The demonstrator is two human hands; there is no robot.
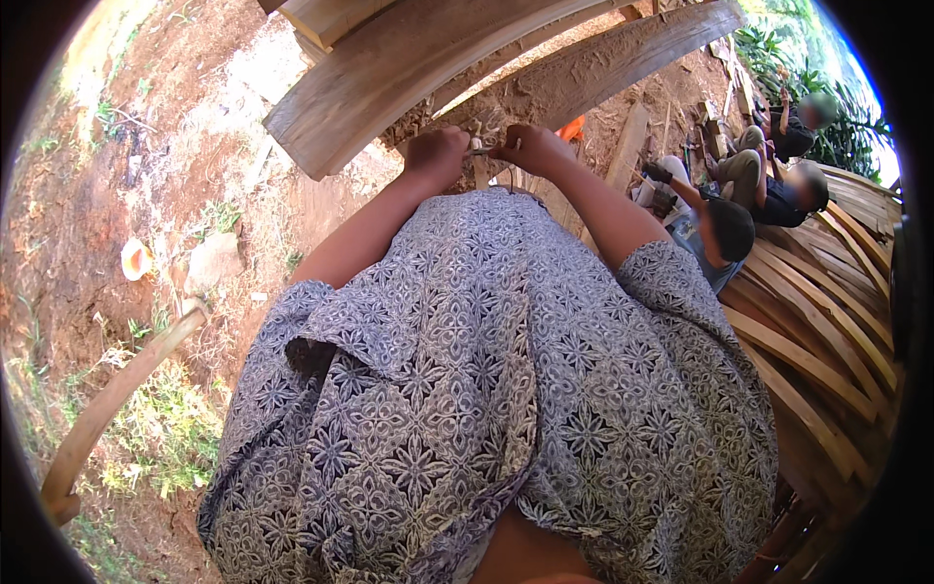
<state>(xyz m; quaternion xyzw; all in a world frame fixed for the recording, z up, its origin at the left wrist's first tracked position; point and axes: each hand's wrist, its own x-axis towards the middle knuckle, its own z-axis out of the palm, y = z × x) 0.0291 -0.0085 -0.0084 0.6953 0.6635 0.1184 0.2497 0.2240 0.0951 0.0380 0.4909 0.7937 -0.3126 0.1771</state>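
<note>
Reddish earth (112, 214) covers the left side, patched with grass (165, 438), and a curved wooden pole (117, 394) slants across its lower part. Above the pole I see a small orange-and-white object (136, 259) and, just beside it, a pale stone (212, 261). Farther right, a broad, bowed board (379, 88) juts over the ground near the worker's hands. Below them spreads a grey floral-patterned shirt (438, 331). The left hand (438, 156) is curled beside a slim greyish piece (479, 150); I cannot tell whether its fingers grip it. That piece lies between the two hands, where the right hand (537, 151) pinches its near end between thumb and fingers. Just past the right hand shows a bright orange scrap (572, 128). At the right, three people (781, 206) sit close together, with long narrow planks (798, 355) fanned out below them.
</note>
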